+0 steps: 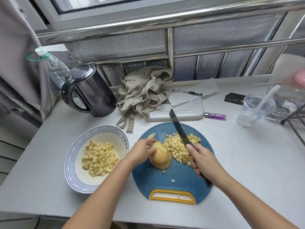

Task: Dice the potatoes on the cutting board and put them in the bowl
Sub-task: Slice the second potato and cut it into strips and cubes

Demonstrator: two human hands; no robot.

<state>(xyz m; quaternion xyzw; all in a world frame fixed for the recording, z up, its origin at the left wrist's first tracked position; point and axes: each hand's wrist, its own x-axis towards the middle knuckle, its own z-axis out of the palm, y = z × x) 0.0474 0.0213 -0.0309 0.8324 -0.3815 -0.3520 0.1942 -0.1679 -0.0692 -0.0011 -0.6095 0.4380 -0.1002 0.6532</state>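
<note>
- The uncut potato piece [160, 155] lies near the middle of the cutting board [165, 187], slightly toward its left edge. It appears to be a stack of thick slabs, but the layering is not fully clear.
- Its long axis runs from the board's far edge toward its near edge, with the near end angled slightly right.
- The left hand [142, 151] holds the far end of this piece, fingers curled over the top.
- A pile of potato dice [176, 146] sits just right of the piece, toward the board's far-right area. A few stray dice lie near the near edge.
- One thin slice [151, 136] rests by the board's far-left edge.
- The knife [179, 129] crosses above the pile. Its tip points to the board's far edge and its handle to the near-right edge.
- The right hand [203, 161] is clamped round the knife handle.
- The bowl [71, 162] stands on the countertop just beside the board's left edge and already contains a batch of diced potato [99, 157].
- Judged status: partly complete. Remaining work is to dice the held piece and the slice, then move all dice from the board to the bowl.
</note>
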